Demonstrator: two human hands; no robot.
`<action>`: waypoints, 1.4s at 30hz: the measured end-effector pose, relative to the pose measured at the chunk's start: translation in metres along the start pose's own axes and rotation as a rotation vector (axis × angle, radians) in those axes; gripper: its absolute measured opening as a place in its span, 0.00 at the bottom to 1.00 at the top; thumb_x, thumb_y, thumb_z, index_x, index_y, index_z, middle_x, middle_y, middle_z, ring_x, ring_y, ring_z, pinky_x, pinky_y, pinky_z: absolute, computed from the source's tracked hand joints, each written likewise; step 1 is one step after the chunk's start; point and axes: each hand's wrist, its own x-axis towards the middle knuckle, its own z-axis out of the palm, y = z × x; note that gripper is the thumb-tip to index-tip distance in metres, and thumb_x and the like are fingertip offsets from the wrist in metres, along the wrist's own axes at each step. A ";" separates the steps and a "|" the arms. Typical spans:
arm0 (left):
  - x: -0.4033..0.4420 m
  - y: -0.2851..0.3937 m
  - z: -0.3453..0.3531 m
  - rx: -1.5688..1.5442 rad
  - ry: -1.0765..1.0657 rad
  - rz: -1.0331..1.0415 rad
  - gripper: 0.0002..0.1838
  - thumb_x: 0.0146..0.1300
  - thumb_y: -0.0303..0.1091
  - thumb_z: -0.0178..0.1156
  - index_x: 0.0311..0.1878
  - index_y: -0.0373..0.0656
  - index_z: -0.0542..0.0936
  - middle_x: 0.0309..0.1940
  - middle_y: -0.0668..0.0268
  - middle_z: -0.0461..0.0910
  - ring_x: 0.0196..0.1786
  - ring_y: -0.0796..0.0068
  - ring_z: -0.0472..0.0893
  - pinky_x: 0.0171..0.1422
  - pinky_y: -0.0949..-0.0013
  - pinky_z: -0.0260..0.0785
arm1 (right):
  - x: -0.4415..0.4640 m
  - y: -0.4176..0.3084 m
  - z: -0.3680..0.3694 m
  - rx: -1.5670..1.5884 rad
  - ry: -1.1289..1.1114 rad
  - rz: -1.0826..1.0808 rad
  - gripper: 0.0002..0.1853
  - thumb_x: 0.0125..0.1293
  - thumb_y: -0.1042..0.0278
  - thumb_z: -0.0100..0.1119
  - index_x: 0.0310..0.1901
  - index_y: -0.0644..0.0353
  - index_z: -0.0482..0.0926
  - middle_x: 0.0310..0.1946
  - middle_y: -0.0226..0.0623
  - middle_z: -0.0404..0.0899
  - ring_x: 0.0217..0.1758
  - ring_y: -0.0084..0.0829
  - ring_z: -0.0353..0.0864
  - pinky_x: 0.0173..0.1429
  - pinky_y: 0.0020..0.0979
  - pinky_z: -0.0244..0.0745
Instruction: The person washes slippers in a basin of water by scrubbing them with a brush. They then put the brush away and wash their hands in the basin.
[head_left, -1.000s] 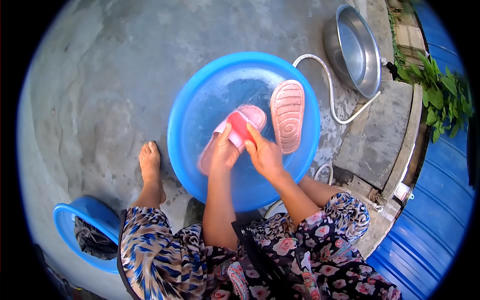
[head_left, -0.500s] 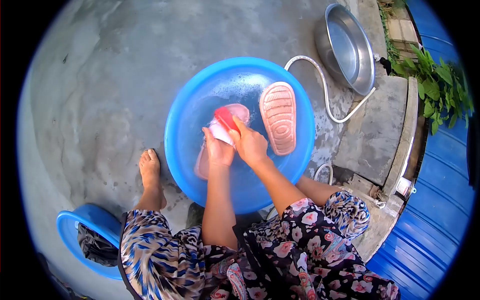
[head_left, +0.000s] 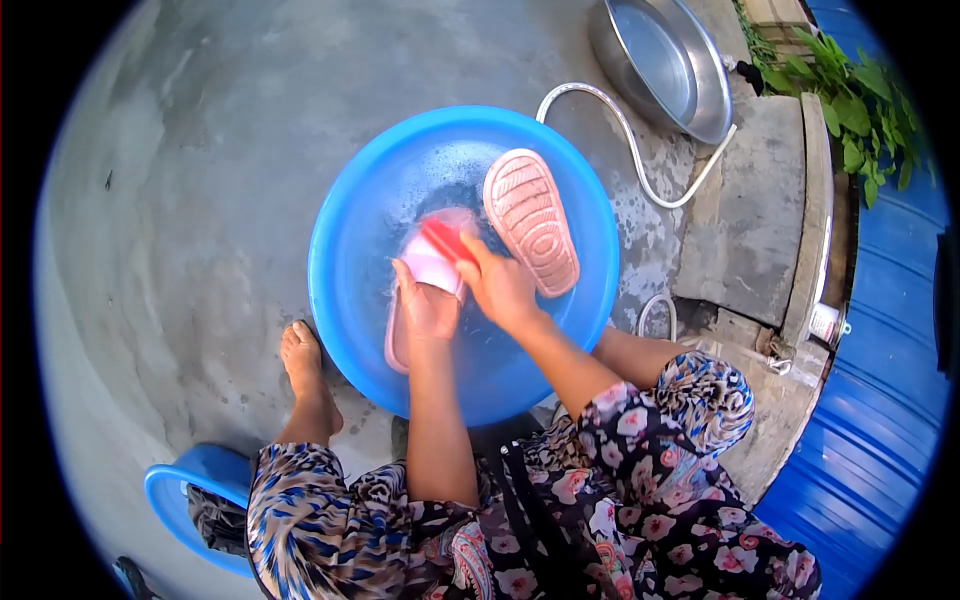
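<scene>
A large blue basin of water stands in front of me. In it lies a pink slipper, partly under water, with a pale strap. My left hand is closed on this slipper at its strap, the fingers partly hidden inside. A red brush is gripped in my right hand and rests against the strap; its underside is hidden. A second pink slipper, sole up, floats at the right side of the basin.
A metal basin leans at the upper right, beside a white hose. At the lower left stands a smaller blue tub holding dark cloth. A concrete ledge and green plants are at the right.
The view has shifted, moving the basins in the frame. The red brush has moved over the strap and turned slightly. The floating slipper has tilted. Both hands keep their hold.
</scene>
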 end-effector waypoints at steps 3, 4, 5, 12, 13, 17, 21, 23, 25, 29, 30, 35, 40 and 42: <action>-0.002 0.003 -0.012 0.053 0.033 0.027 0.29 0.68 0.48 0.51 0.63 0.36 0.64 0.62 0.55 0.69 0.64 0.58 0.68 0.69 0.54 0.60 | 0.009 0.001 0.005 0.028 0.041 0.121 0.25 0.63 0.54 0.55 0.61 0.48 0.69 0.33 0.52 0.80 0.34 0.54 0.80 0.37 0.49 0.74; -0.002 0.007 -0.016 0.079 0.022 0.016 0.29 0.68 0.48 0.51 0.63 0.36 0.64 0.62 0.55 0.69 0.64 0.58 0.68 0.69 0.54 0.60 | 0.007 -0.001 0.006 0.041 0.042 0.198 0.25 0.64 0.54 0.54 0.62 0.49 0.68 0.35 0.54 0.80 0.35 0.55 0.80 0.38 0.50 0.73; -0.002 0.009 -0.018 0.153 0.037 0.040 0.26 0.67 0.43 0.52 0.62 0.35 0.65 0.60 0.54 0.70 0.62 0.58 0.71 0.67 0.54 0.63 | -0.010 -0.007 0.006 0.133 0.040 0.194 0.26 0.65 0.55 0.53 0.64 0.51 0.66 0.37 0.55 0.79 0.36 0.56 0.79 0.39 0.50 0.73; -0.001 0.031 -0.030 0.093 0.138 -0.162 0.19 0.64 0.35 0.52 0.54 0.30 0.69 0.49 0.48 0.77 0.53 0.54 0.77 0.60 0.51 0.70 | -0.099 -0.012 0.024 0.463 0.227 -0.013 0.26 0.63 0.55 0.55 0.64 0.45 0.67 0.36 0.51 0.81 0.35 0.53 0.80 0.38 0.49 0.74; -0.010 0.029 -0.023 0.053 0.150 -0.154 0.21 0.65 0.35 0.51 0.56 0.30 0.68 0.52 0.47 0.75 0.56 0.53 0.76 0.63 0.49 0.67 | -0.093 -0.009 0.029 0.475 0.331 -0.049 0.26 0.63 0.55 0.55 0.63 0.45 0.67 0.36 0.50 0.81 0.35 0.53 0.80 0.38 0.49 0.75; -0.007 0.022 -0.004 0.127 0.165 -0.072 0.25 0.68 0.36 0.45 0.64 0.30 0.61 0.63 0.47 0.65 0.67 0.50 0.64 0.72 0.45 0.52 | -0.034 0.024 0.001 0.394 0.117 0.223 0.25 0.64 0.51 0.52 0.62 0.45 0.68 0.37 0.50 0.81 0.39 0.52 0.80 0.43 0.51 0.74; -0.019 0.020 0.017 0.136 0.134 -0.039 0.28 0.69 0.43 0.46 0.64 0.31 0.61 0.64 0.48 0.64 0.66 0.54 0.65 0.72 0.50 0.54 | -0.023 0.025 0.017 0.609 0.167 0.111 0.27 0.64 0.52 0.52 0.62 0.52 0.68 0.46 0.51 0.78 0.47 0.52 0.78 0.52 0.47 0.72; -0.028 0.012 0.027 0.386 0.121 0.119 0.29 0.69 0.44 0.49 0.64 0.32 0.62 0.62 0.50 0.67 0.65 0.56 0.67 0.71 0.52 0.57 | -0.023 0.017 0.022 0.744 0.209 0.093 0.27 0.63 0.52 0.52 0.62 0.55 0.68 0.49 0.51 0.77 0.50 0.51 0.77 0.56 0.45 0.71; -0.035 0.004 0.022 0.825 0.109 0.211 0.25 0.64 0.38 0.59 0.57 0.30 0.68 0.53 0.55 0.74 0.55 0.63 0.75 0.62 0.62 0.67 | -0.020 0.014 0.016 0.759 -0.005 0.155 0.27 0.64 0.52 0.51 0.61 0.59 0.70 0.53 0.51 0.74 0.55 0.50 0.75 0.59 0.42 0.69; -0.039 0.012 0.014 1.382 0.225 0.135 0.19 0.58 0.40 0.66 0.45 0.33 0.78 0.39 0.63 0.78 0.38 0.75 0.74 0.44 0.71 0.66 | -0.029 0.019 0.045 0.961 -0.143 0.290 0.27 0.65 0.51 0.50 0.60 0.60 0.70 0.55 0.53 0.73 0.57 0.49 0.74 0.60 0.40 0.69; -0.042 0.012 0.019 1.461 0.306 0.074 0.20 0.59 0.39 0.65 0.46 0.33 0.77 0.39 0.63 0.77 0.38 0.74 0.75 0.44 0.71 0.66 | -0.035 0.016 0.036 0.984 -0.171 0.330 0.27 0.65 0.51 0.50 0.61 0.60 0.69 0.54 0.53 0.74 0.57 0.49 0.74 0.60 0.40 0.69; -0.033 0.026 0.008 0.990 0.138 0.068 0.14 0.65 0.34 0.56 0.49 0.33 0.73 0.44 0.61 0.77 0.46 0.70 0.77 0.51 0.69 0.70 | -0.048 0.010 0.022 1.213 -0.445 0.536 0.27 0.66 0.54 0.50 0.64 0.57 0.65 0.52 0.51 0.76 0.54 0.50 0.76 0.58 0.40 0.71; -0.013 0.030 -0.006 0.560 0.115 0.067 0.24 0.72 0.48 0.41 0.57 0.36 0.68 0.55 0.57 0.73 0.58 0.62 0.73 0.68 0.59 0.62 | -0.044 0.016 0.055 0.811 0.228 0.126 0.26 0.67 0.56 0.51 0.65 0.53 0.65 0.38 0.48 0.81 0.33 0.41 0.82 0.38 0.39 0.76; -0.010 0.027 -0.009 0.606 0.142 0.127 0.29 0.72 0.55 0.34 0.56 0.36 0.69 0.56 0.57 0.72 0.59 0.61 0.72 0.67 0.56 0.62 | -0.052 0.009 0.046 0.683 0.335 0.054 0.26 0.66 0.56 0.51 0.65 0.52 0.65 0.39 0.52 0.81 0.36 0.47 0.82 0.40 0.43 0.76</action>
